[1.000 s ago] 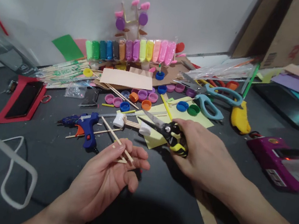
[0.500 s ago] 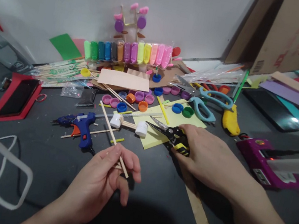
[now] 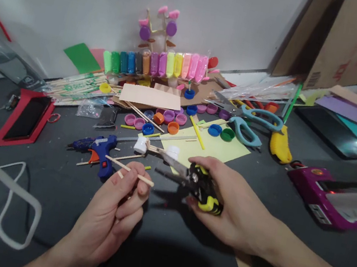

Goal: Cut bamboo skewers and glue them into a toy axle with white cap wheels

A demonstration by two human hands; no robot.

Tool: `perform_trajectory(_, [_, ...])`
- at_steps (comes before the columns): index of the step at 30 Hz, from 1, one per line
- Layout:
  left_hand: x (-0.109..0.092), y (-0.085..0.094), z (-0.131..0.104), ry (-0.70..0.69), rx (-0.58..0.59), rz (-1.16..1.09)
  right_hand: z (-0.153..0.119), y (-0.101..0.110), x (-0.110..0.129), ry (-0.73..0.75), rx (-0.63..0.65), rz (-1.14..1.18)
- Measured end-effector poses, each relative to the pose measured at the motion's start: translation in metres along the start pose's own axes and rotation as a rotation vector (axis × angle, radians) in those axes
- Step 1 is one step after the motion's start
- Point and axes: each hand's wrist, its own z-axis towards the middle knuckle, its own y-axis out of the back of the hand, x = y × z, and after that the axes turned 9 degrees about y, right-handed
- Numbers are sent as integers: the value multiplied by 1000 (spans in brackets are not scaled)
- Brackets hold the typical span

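A thin wooden stick (image 3: 129,169) is pinched between the thumb and fingers of my left hand (image 3: 116,214), with another short stick end beside the thumb. My right hand (image 3: 231,202) grips black and yellow cutters (image 3: 202,183), their blades spread and pointing left toward the stick without touching it. Beyond the blades, a white cap (image 3: 141,145) and a second white cap (image 3: 173,152) are joined by short sticks, partly hidden by the upper blade. The blue glue gun (image 3: 104,152) lies left of my left hand, near a loose stick.
Behind are colourful bottle caps (image 3: 173,127), yellow paper (image 3: 227,147), blue-handled scissors (image 3: 246,131) and bagged clay (image 3: 156,64). A purple device (image 3: 322,196) lies right, a phone (image 3: 27,118) left. A white cable loop (image 3: 29,194) rises at lower left.
The cutters have lifted off the yellow paper and come left and nearer, blades opened wider. My left hand has turned the stick flatter, and its fingers have curled in.
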Motion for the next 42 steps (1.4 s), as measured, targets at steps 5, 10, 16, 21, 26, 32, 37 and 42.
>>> perform_trajectory(5, [2,-1,-2,51,22,-89,-1,-11,9,103,-19,39])
perform_trajectory(10, [4,-2,0,80,20,-96,-3,-12,8,139,-31,14])
perform_trajectory(16, [6,2,0,91,71,-55,-2,-10,8,191,-46,-71])
perform_trajectory(21, [5,0,0,77,120,-42,-3,-9,9,202,-34,-129])
perform_trajectory(26, [3,-3,-1,68,93,-70,-3,-10,7,153,-42,-25])
perform_trajectory(32, [4,0,0,76,94,-82,1,-11,9,156,-10,-27])
perform_trajectory(37, [4,1,0,92,138,-93,-1,-11,11,140,9,-44])
perform_trajectory(42, [5,0,-1,76,182,-79,-5,-11,10,154,6,-124])
